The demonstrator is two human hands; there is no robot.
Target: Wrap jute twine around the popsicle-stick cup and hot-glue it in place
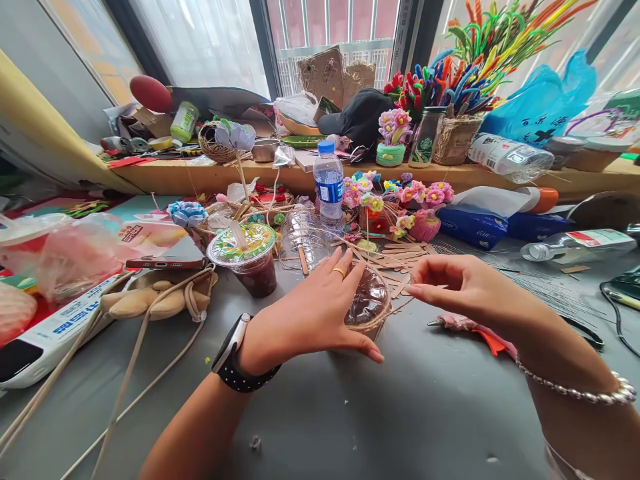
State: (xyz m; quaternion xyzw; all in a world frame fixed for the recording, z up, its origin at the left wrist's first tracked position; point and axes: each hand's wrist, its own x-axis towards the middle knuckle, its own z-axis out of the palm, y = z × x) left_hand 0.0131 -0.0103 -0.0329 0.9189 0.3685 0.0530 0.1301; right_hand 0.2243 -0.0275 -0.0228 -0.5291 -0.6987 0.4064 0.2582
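A small round container [370,303] with a clear plastic lining stands on the grey table, twine wrapped round its rim. My left hand [310,300] lies across its near left side, fingers spread and thumb stretched out; part of the container is hidden under it. To the right, my right hand [450,280] is closed in a pinch on the loose end of the twine [400,307], which runs from the rim to my fingertips. A glue gun [463,323] with a pink covering lies below my right wrist. Flat wooden sticks [395,257] are scattered behind the container.
A lidded cup [257,273] of dark drink stands left of the container. Behind it are a clear plastic piece [300,237] and a water bottle [329,190]. Cords hang from a tan pouch [155,300] at left. A bottle [575,245] lies at right.
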